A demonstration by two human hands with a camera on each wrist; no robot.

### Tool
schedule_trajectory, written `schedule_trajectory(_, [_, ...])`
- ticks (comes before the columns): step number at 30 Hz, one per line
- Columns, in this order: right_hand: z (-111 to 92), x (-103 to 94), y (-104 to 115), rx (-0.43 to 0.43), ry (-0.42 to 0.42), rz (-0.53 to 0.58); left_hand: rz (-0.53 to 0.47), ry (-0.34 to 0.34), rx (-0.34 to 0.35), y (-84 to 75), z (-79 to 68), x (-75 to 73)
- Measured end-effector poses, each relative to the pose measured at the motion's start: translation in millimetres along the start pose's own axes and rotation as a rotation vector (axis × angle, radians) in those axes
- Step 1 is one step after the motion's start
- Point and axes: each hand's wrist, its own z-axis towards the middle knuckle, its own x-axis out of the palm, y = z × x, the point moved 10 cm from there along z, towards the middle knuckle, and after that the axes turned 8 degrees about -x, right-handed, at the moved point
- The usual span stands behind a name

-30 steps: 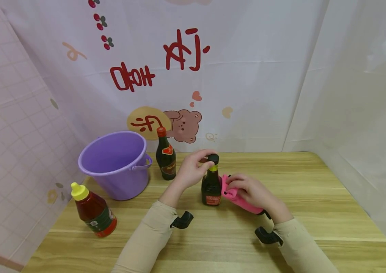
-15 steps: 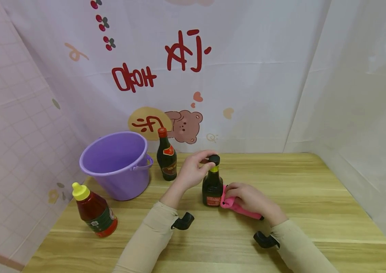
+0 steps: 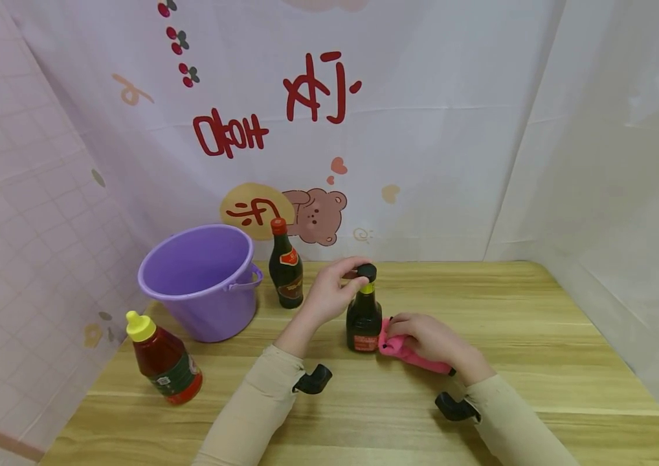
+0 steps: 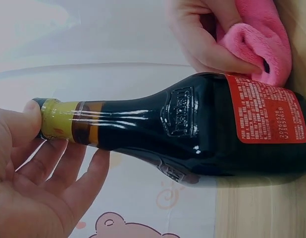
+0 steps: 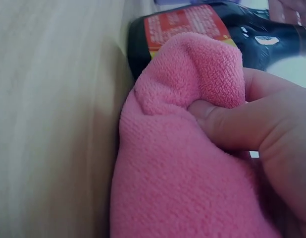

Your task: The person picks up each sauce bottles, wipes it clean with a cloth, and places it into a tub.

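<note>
A dark sauce bottle (image 3: 364,318) with a black cap, yellow neck band and red label stands upright on the table. My left hand (image 3: 332,291) grips it at the cap and neck, thumb on one side and fingers on the other, as the left wrist view shows on the bottle (image 4: 192,119). Bunched in my right hand (image 3: 431,338) is a pink cloth (image 3: 417,359), pinched under the thumb. The folded end of that cloth (image 5: 192,74) lies against the lower side of the bottle, by the label. Part of the right fingers is hidden behind the cloth.
A purple bucket (image 3: 213,317) stands at the back left. Beside it is a green bottle with a red cap (image 3: 285,275). In front of the bucket stands a red sauce bottle with a yellow cap (image 3: 167,367). A printed curtain (image 3: 434,162) hangs behind the wooden table (image 3: 539,349).
My right hand has slid the pink cloth down along the bottle's side to near its base, then shifted slightly right. My left hand keeps its grip on the bottle.
</note>
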Motion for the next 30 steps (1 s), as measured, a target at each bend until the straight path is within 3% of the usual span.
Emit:
schedule_trajectory(6, [-14.9, -16.0, -4.0, 0.005, -0.094, -0.009, -0.042, -0.022, -0.007, 2.4, -0.8, 1.0])
schedule_trajectory(10, [-22.6, -31.2, -6.4, 0.041, -0.17, -0.022, -0.026, -0.122, -0.014, 1.2, -4.0, -2.6])
schedule_trajectory(17, [-27.6, -53.3, -3.5, 0.061, -0.28, -0.043, 0.082, -0.319, -0.088, -0.4, -10.2, -8.8])
schedule_trajectory(23, [-28.5, -60.4, -1.8, 0.07, -0.327, -0.065, 0.158, -0.391, -0.106, -3.9, -13.3, -7.6])
schedule_trajectory(30, [-28.3, -62.6, -0.5, 0.052, -0.362, -0.044, 0.183, -0.459, -0.054, -5.8, -14.9, -7.8])
